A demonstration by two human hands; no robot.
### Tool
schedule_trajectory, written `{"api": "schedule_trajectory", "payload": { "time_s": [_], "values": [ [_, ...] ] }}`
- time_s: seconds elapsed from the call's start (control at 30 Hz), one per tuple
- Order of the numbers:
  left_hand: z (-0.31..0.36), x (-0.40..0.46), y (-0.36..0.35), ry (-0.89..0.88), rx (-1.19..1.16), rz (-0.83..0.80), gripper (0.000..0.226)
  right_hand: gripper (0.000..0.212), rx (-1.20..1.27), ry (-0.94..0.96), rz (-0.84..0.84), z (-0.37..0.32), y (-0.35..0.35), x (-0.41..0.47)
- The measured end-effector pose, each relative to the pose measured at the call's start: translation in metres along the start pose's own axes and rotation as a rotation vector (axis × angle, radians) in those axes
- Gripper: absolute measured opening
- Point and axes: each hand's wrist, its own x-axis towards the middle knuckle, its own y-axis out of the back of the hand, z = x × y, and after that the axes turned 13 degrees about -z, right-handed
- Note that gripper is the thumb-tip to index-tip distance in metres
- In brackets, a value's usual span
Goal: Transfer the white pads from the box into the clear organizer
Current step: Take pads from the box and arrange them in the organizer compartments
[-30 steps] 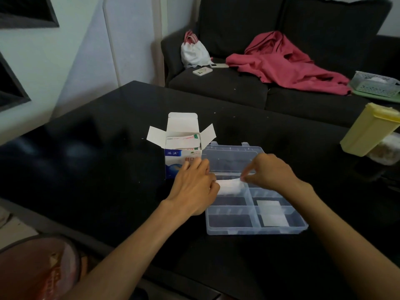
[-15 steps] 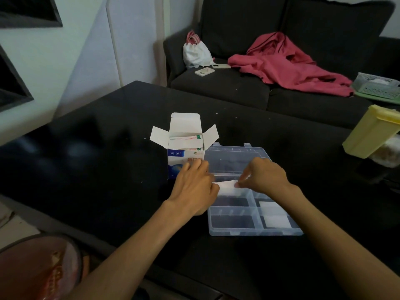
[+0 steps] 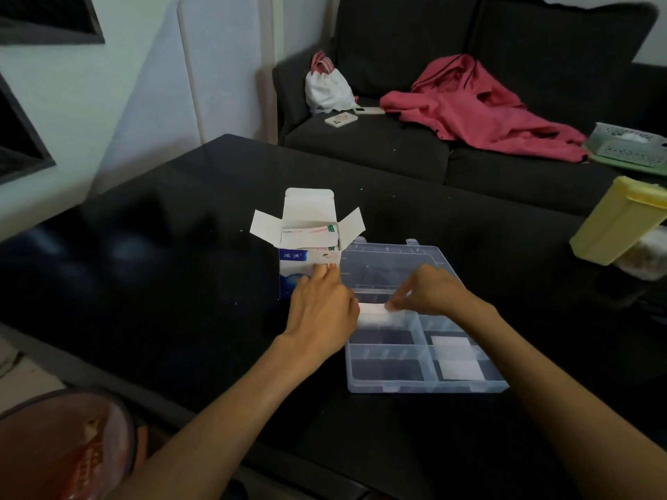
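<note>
both hands are meeting over the clear organizer [image 3: 397, 386], which is lying open on the black table [image 3: 180, 283], touching the right side of the white and blue box [image 3: 306, 261]. between the hands a white pad [image 3: 373, 315] is stretching, above the left compartment of the organizer's middle row. the right hand [image 3: 429, 292] is pinching the right end of this pad with thumb and curled fingertips [image 3: 391, 305], so the pad is going out to the left from the pinch. the left hand [image 3: 321, 312] is lying palm down, and its fingers are reaching to the front face of the box; the left end of the pad is disappearing under the thumb side of this hand, so how this hand is holding the pad, or whether it is only touching it, i cannot tell.

the box is standing upright with all its flaps open, and more packets [image 3: 310, 236] are sitting inside it. two other white pads [image 3: 455, 357] are already lying in the right compartments of the organizer, near its front edge.

at the right edge of the table a yellow container [image 3: 613, 221] is standing tilted. behind the table, on the dark sofa [image 3: 379, 153], a red jacket [image 3: 476, 113], a white bag [image 3: 328, 90] and a phone [image 3: 340, 119] are lying.
</note>
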Motion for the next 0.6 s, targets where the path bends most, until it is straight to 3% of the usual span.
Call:
{"api": "schedule_trajectory", "payload": {
  "time_s": [0.27,0.6],
  "values": [
    [0.001,0.001,-0.003,0.034,-0.087,-0.022,0.029,0.03,-0.159,-0.051,0.023,-0.006,0.006,-0.005],
    [0.005,-0.011,0.019,-0.03,-0.274,0.142,0.019,0.033,-0.179,-0.048,0.038,-0.007,0.015,-0.017]
  ]
}}
